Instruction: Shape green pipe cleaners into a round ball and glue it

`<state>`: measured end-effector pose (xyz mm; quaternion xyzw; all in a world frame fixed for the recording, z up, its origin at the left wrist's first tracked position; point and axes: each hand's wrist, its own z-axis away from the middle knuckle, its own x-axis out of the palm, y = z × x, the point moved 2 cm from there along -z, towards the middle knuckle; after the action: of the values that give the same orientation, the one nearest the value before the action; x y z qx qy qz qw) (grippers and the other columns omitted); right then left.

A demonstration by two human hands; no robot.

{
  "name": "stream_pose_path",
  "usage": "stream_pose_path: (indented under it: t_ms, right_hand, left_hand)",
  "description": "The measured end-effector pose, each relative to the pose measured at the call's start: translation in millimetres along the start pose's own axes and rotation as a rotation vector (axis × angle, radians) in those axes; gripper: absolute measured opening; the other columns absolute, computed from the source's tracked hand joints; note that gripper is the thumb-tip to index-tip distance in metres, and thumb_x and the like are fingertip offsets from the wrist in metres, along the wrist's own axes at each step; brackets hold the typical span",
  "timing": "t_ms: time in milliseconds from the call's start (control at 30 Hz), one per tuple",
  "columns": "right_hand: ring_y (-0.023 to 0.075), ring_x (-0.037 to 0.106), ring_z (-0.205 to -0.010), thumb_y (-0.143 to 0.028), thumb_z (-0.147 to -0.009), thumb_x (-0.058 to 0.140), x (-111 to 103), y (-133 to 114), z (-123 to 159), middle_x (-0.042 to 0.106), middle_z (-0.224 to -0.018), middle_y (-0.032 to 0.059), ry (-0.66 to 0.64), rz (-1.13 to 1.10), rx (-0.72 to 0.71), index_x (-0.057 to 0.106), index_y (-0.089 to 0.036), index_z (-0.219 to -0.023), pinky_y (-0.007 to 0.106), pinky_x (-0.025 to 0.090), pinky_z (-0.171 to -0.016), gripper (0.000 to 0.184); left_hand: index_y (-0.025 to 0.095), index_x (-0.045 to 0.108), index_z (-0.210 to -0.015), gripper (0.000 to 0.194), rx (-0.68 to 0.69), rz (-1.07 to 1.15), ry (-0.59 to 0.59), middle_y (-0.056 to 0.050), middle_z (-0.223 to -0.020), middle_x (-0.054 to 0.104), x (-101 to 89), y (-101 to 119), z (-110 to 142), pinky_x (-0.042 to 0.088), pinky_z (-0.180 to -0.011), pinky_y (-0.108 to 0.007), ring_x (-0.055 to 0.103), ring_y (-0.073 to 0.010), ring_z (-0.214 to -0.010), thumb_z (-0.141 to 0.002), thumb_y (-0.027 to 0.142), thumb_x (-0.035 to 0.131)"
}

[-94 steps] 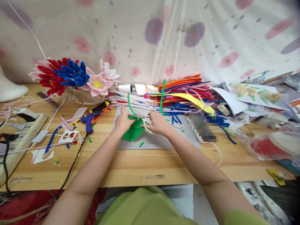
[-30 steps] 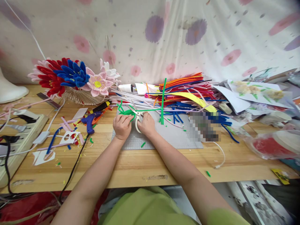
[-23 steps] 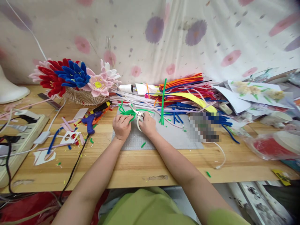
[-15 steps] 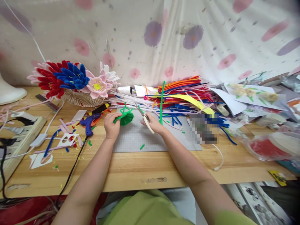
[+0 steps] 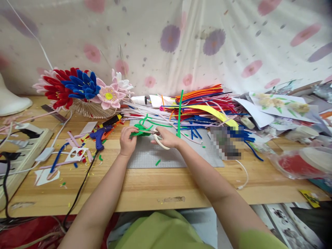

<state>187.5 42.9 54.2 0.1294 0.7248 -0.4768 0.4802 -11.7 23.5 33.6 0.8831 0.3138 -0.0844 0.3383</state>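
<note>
My left hand (image 5: 127,140) pinches a green pipe-cleaner piece (image 5: 140,128) with loose green ends curling up behind it. My right hand (image 5: 167,137) grips white-handled scissors (image 5: 158,137), whose blades point left into the green piece. Both hands hover over a grey cutting mat (image 5: 171,157) on the wooden table (image 5: 145,186). A small green offcut (image 5: 157,162) lies on the mat below the hands.
A heap of coloured pipe cleaners (image 5: 202,107) lies behind the mat. Pipe-cleaner flowers (image 5: 77,88) sit at the back left, a blue glue gun (image 5: 100,133) and its black cord left of the mat, a power strip (image 5: 23,145) at far left, papers (image 5: 280,105) at right.
Half a second ago my hands were apart, the scissors lifted clear of the green piece. Now my right hand has brought the blades back to the piece, and my left hand has shifted slightly right.
</note>
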Motion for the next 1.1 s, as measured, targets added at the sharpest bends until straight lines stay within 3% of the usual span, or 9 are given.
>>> stream_pose_path:
  t_ms: [233, 467, 733, 967, 1100]
  right_hand:
    - [0.0200, 0.048, -0.090, -0.052, -0.069, 0.061, -1.9, -14.0, -1.9, 0.054, -0.097, 0.0082, 0.087, 0.160, -0.098, 0.047, -0.016, -0.096, 0.030, 0.039, -0.078, 0.047]
    - [0.0244, 0.043, -0.094, -0.054, -0.068, 0.058, 2.7, -20.8, -0.7, 0.051, -0.103, 0.0133, 0.181, 0.314, -0.192, 0.046, -0.013, -0.102, 0.037, 0.035, -0.084, 0.054]
    - [0.0237, 0.044, -0.087, -0.034, -0.074, 0.050, 6.0, -25.5, -3.1, 0.054, -0.094, 0.0123, 0.165, 0.388, -0.149, 0.047, -0.014, -0.095, 0.035, 0.036, -0.081, 0.030]
    - [0.0260, 0.046, -0.090, -0.046, -0.076, 0.050, 8.5, -23.9, -5.4, 0.055, -0.096, 0.0142, 0.241, 0.429, -0.122, 0.047, -0.014, -0.094, 0.037, 0.035, -0.080, 0.038]
    - [0.0245, 0.049, -0.086, -0.040, -0.077, 0.049, 8.3, -23.2, -7.9, 0.058, -0.091, 0.0125, 0.230, 0.436, -0.063, 0.048, -0.015, -0.092, 0.034, 0.035, -0.076, 0.029]
  left_hand:
    - [0.020, 0.056, -0.071, 0.013, 0.048, -0.091, 0.000, -0.004, -0.082, 0.065, -1.2, 2.2, -0.2, 0.043, -0.081, -0.034, 0.058, -0.0174, -0.085, -0.071, 0.009, 0.049]
    - [0.020, 0.056, -0.070, 0.017, 0.045, -0.158, 0.091, -0.004, -0.081, 0.067, -1.4, 5.1, 1.8, 0.043, -0.080, -0.034, 0.058, -0.0183, -0.083, -0.066, 0.005, 0.050]
    - [0.021, 0.053, -0.065, 0.015, 0.021, -0.147, 0.095, -0.003, -0.077, 0.066, -1.4, 9.5, 1.0, 0.042, -0.079, -0.034, 0.058, -0.0180, -0.079, -0.067, 0.006, 0.049]
    - [0.021, 0.053, -0.063, 0.013, -0.025, -0.186, 0.085, -0.003, -0.077, 0.067, 1.6, 9.9, 1.6, 0.042, -0.079, -0.035, 0.058, -0.0186, -0.079, -0.068, 0.009, 0.050]
    - [0.021, 0.052, -0.065, 0.013, -0.007, -0.167, 0.107, -0.004, -0.077, 0.067, 2.3, 10.8, 1.7, 0.043, -0.079, -0.034, 0.059, -0.0181, -0.079, -0.066, 0.008, 0.051]
